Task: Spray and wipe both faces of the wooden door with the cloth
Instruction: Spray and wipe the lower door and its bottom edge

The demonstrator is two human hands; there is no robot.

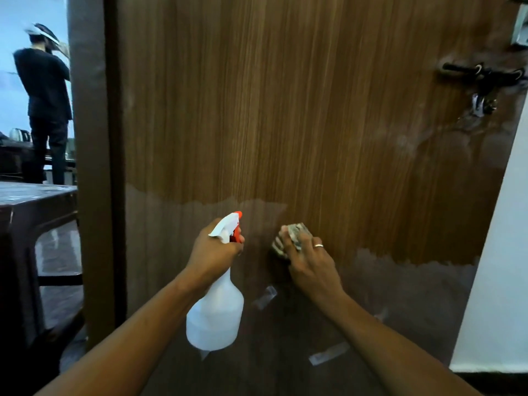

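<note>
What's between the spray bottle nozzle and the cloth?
Only a bare stretch of the door, in the head view, separates the spray bottle from the cloth.

Dim, soft light on the door [285, 110] above the left hand [214, 250], brighter bluish room [14, 121] up-left of it; cloth [295, 234] and the latch [483, 75] up-right of the right hand [311, 267] blurred, edges bowed by the wide lens.

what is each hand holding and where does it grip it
Left hand grips the spray bottle at its neck, below the trigger head. Right hand holds the bunched cloth against the door.
</note>
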